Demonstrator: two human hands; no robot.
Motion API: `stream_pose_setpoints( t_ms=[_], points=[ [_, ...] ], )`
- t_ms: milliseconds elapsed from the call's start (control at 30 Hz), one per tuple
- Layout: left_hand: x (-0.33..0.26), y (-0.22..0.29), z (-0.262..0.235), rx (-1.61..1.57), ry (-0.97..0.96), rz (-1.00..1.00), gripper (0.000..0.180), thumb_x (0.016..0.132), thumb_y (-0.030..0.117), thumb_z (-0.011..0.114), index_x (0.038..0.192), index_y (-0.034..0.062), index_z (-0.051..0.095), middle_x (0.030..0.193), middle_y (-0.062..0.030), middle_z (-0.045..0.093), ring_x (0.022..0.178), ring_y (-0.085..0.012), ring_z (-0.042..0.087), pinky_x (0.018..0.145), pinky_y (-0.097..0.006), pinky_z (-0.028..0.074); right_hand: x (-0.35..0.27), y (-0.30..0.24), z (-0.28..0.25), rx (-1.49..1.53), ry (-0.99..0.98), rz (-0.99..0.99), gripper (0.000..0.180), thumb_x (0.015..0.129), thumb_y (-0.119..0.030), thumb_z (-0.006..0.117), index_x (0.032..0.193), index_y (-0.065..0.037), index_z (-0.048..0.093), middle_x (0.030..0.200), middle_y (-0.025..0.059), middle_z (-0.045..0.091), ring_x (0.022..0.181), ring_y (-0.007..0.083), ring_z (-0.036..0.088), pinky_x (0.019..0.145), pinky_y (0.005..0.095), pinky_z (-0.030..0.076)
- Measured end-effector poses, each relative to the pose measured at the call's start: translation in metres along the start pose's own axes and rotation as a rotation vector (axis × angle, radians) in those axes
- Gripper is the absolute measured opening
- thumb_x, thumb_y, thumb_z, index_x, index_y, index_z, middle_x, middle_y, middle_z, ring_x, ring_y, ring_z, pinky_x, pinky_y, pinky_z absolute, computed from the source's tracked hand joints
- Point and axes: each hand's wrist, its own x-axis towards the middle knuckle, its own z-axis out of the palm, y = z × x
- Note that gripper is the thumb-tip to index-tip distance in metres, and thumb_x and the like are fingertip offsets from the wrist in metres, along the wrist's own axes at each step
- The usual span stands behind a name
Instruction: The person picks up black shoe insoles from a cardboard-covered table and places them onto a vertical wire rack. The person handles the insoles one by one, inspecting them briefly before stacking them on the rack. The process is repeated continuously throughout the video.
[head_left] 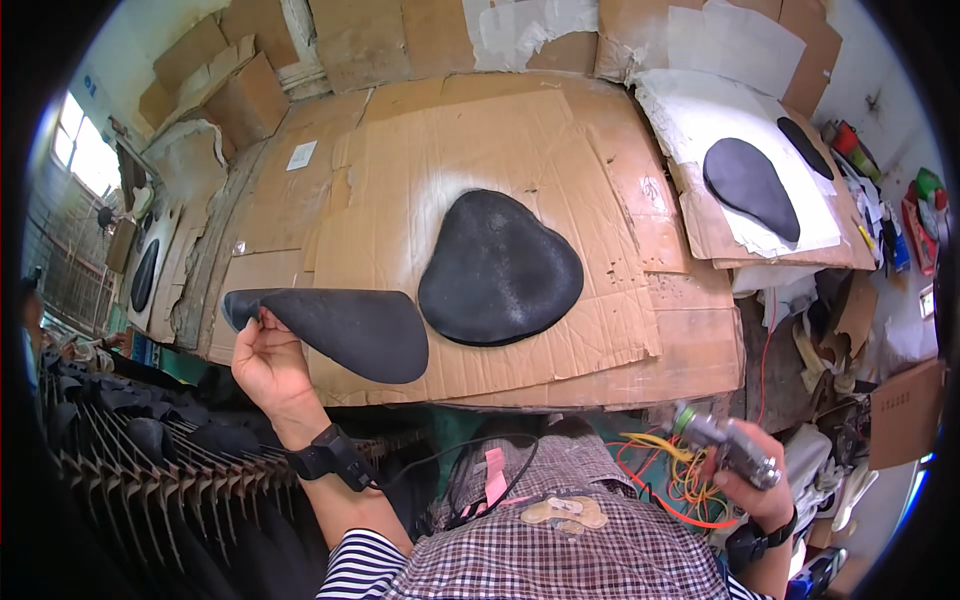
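Observation:
My left hand (pixel 270 368) pinches the left end of a thin black sheet (pixel 370 335), which is curled and hangs over the near left part of the cardboard-covered table (pixel 390 170). Beside it, at the middle of the table, lies a rounded-triangular black pad (pixel 500 270) with a whitish sheen; it looks thick or stacked. Low on the right, off the table's front edge, my right hand (pixel 758 490) is wrapped round a metal spray gun (pixel 728 445) with a green tip. The tip points up and to the left.
Two black pieces (pixel 750 188) lie on a white-topped side table at the right. Orange and yellow hoses (pixel 690 490) coil below my right hand. A rack (pixel 180 460) with many metal prongs and black pieces stands at lower left. Cardboard walls (pixel 400 40) line the back.

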Motion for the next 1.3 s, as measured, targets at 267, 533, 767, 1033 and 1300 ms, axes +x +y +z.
stream_pose_setpoints(
  t_ms=[267,533,767,1033,1300],
  points=[
    [0.007,0.002,-0.01,0.021,-0.082,-0.037,0.018,0.088,-0.002,0.046,0.102,-0.0091,0.056,0.102,-0.0173,0.064,0.098,-0.0247,0.061,0.096,-0.036,0.047,-0.023,-0.005,-0.004,0.008,0.197,0.117,0.06,0.075,-0.021,0.078,0.123,0.004,0.051,0.082,0.0086,0.064,0.074,0.0156,0.063,0.067,0.0284,0.051],
    [0.01,-0.002,-0.006,0.029,-0.072,-0.081,0.019,0.089,0.0,0.046,0.103,-0.0079,0.057,0.102,-0.016,0.065,0.098,-0.0241,0.062,0.095,-0.038,0.048,-0.018,-0.002,0.01,0.108,0.332,0.079,0.068,0.073,-0.022,0.08,0.127,0.003,0.047,0.08,0.0091,0.063,0.071,0.0158,0.062,0.066,0.0286,0.05],
    [0.011,0.0,-0.006,0.041,-0.032,-0.055,0.019,0.087,-0.002,0.048,0.104,-0.0073,0.055,0.101,-0.0164,0.065,0.095,-0.0234,0.063,0.092,-0.035,0.05,-0.019,0.002,0.019,0.128,0.149,0.031,0.063,0.075,-0.015,0.077,0.128,0.002,0.047,0.08,0.0106,0.063,0.073,0.0174,0.063,0.068,0.03,0.05],
    [0.008,0.006,-0.007,-0.012,-0.08,-0.099,0.019,0.085,-0.001,0.049,0.103,-0.0067,0.056,0.098,-0.0156,0.065,0.091,-0.0234,0.063,0.088,-0.034,0.051,-0.039,-0.015,0.001,-0.025,0.114,0.141,0.057,0.071,-0.012,0.077,0.12,0.004,0.054,0.084,0.0082,0.065,0.074,0.0161,0.063,0.068,0.0283,0.051],
    [0.002,-0.004,0.012,0.001,-0.017,-0.061,0.019,0.084,-0.001,0.05,0.101,-0.0056,0.057,0.098,-0.0153,0.065,0.089,-0.0228,0.062,0.087,-0.034,0.051,-0.034,-0.016,0.006,0.136,0.051,0.125,0.058,0.071,-0.009,0.078,0.121,0.005,0.052,0.086,0.0123,0.066,0.077,0.0178,0.064,0.07,0.031,0.052]
  ],
)
